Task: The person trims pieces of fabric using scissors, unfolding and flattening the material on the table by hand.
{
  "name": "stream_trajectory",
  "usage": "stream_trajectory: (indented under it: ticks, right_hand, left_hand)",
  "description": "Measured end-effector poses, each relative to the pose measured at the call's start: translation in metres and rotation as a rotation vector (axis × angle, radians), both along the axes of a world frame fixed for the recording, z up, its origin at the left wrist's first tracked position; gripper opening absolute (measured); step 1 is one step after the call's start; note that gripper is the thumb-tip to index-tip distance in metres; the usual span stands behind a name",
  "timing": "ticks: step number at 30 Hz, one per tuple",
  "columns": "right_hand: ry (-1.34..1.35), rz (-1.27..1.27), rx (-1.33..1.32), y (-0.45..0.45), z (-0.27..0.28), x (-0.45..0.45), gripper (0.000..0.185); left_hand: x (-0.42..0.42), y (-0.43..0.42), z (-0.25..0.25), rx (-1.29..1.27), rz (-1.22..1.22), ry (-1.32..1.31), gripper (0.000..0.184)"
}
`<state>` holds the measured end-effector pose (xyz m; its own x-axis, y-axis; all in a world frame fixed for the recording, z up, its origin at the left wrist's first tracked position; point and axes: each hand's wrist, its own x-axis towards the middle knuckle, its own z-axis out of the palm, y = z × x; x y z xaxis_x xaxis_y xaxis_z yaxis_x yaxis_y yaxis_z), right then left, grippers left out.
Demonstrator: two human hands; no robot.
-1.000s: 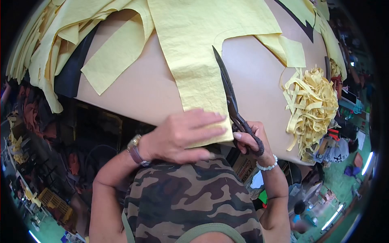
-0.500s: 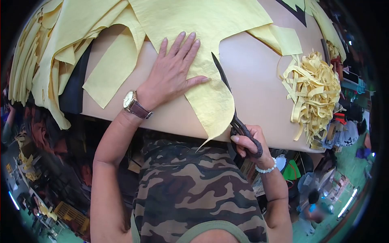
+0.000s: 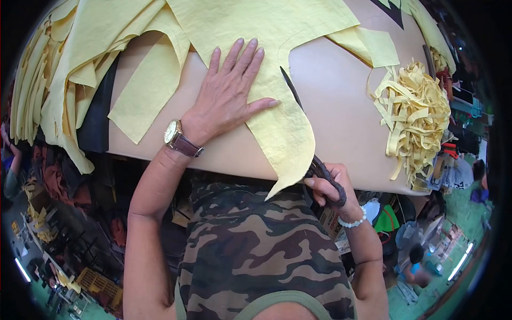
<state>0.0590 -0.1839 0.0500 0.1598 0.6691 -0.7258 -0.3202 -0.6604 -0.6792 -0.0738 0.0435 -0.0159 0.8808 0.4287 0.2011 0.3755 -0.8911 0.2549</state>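
Note:
My left hand [image 3: 231, 92] lies flat with fingers spread on a large piece of yellow cloth [image 3: 298, 26]. The thumb points right, across the narrow part of the cloth that runs down toward me. In my right hand [image 3: 337, 186] are black-handled scissors [image 3: 321, 172], held by their handles near the table's front edge. One long dark blade [image 3: 290, 88] shows along the right edge of the cloth, pointing away from me. A flap of cloth covers the middle of the scissors. The cloth's pointed tip hangs over the table edge.
The tan table [image 3: 341, 117] has a dark front underside. A heap of yellow cloth strips [image 3: 416, 114] lies at the right. Folded yellow cloth [image 3: 40, 80] hangs over the left side, near a loose yellow piece [image 3: 146, 88]. Beyond the table, at lower right, is another person [image 3: 417, 264].
The lower flap of cloth has shifted slightly right and now covers more of the scissors. Its thin tip looks broader. My left hand stays pressed on the cloth.

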Motion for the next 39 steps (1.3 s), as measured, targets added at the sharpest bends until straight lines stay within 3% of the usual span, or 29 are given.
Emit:
stream_trajectory:
  ticks: [9,18,27,39]
  right_hand:
    - [-0.041,-0.02,-0.009,0.004,0.0,-0.005,0.018]
    - [0.008,-0.049,0.036,0.017,0.006,-0.005,0.021]
    - [0.037,-0.081,0.075,0.029,-0.001,-0.007,0.023]
    - [0.048,-0.095,0.038,0.025,0.001,-0.013,0.017]
  left_hand:
    - [0.0,0.0,0.002,-0.007,0.003,0.004,0.084]
    - [0.001,0.0,0.0,-0.023,0.01,-0.02,0.07]
    - [0.0,0.0,-0.001,-0.04,0.016,-0.02,0.069]
    - [0.0,-0.005,-0.001,-0.066,0.036,0.003,0.066]
